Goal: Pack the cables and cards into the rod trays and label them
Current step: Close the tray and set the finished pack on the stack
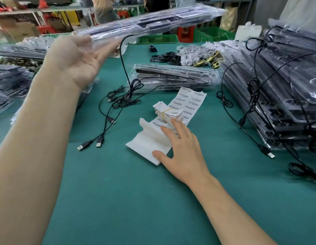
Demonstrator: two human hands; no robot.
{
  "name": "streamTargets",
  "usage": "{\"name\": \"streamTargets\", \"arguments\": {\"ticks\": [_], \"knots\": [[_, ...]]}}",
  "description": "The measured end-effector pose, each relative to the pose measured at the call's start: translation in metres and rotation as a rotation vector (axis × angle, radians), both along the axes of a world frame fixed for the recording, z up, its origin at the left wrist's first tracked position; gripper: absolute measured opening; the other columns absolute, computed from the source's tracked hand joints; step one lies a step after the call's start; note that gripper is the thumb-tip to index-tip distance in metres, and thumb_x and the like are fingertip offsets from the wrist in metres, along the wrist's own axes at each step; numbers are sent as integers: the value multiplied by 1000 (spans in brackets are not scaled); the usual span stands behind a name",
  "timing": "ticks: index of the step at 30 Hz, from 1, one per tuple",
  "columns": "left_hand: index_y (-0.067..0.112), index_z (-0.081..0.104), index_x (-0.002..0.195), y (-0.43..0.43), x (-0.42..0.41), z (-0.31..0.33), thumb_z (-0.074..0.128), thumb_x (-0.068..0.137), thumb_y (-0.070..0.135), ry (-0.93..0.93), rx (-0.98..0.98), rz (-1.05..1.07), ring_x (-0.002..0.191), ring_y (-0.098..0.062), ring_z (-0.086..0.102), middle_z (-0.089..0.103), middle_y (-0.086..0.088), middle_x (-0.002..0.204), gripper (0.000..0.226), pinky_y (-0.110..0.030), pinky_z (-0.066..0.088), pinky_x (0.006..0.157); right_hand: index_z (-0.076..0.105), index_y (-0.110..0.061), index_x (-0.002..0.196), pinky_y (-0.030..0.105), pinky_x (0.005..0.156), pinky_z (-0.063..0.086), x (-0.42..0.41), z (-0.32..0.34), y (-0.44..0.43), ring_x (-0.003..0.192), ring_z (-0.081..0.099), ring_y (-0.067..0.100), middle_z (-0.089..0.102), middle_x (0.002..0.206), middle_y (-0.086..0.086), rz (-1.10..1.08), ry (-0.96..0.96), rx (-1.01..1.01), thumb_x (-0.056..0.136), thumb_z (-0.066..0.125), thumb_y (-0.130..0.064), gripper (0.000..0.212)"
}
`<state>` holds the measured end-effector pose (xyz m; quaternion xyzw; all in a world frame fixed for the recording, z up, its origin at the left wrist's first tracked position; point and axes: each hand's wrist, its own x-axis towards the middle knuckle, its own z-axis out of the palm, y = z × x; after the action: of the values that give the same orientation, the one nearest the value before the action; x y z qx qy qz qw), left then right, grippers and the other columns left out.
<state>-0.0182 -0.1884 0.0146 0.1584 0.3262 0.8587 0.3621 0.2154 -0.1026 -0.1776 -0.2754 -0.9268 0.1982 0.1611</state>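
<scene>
Right hand [182,149] low centre: flat, fingers spread, pressing label sheet [192,103] to desk [118,191], likely steadying it for peeling. Fingertips touch cards [167,111]. Cables [118,101] loose centre-left, unpacked. Left hand [79,62] upper left carries tray [150,23] above desk, fingers straight beneath. Thumb hidden, blurred, so grip unclear. Tray pile [286,94] at right cut off by frame edge.

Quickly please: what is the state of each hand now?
Left hand: holds the long clear plastic rod tray raised.
Right hand: open, flat on the white barcode label sheet.
</scene>
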Motion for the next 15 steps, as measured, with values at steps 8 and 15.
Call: {"name": "streamTargets", "arguments": {"ticks": [8,15], "knots": [[-9,38,128,-74,79,-39,36,107,4,-15,-77,-15,107,-46,70,65,-41,116,25,-37,62,84,24,-27,159,44,126,7,-10,8,6,156,-3,18,-5,171,2,-103,-140,36,95,46,-65,77],[8,42,122,-109,112,-99,45,102,11,-109,-127,-108,121,-41,65,64,-30,130,21,-33,61,84,55,-18,130,44,112,29,-24,14,32,140,31,26,46,143,10,-220,-250,105,95,40,-65,61]]}}
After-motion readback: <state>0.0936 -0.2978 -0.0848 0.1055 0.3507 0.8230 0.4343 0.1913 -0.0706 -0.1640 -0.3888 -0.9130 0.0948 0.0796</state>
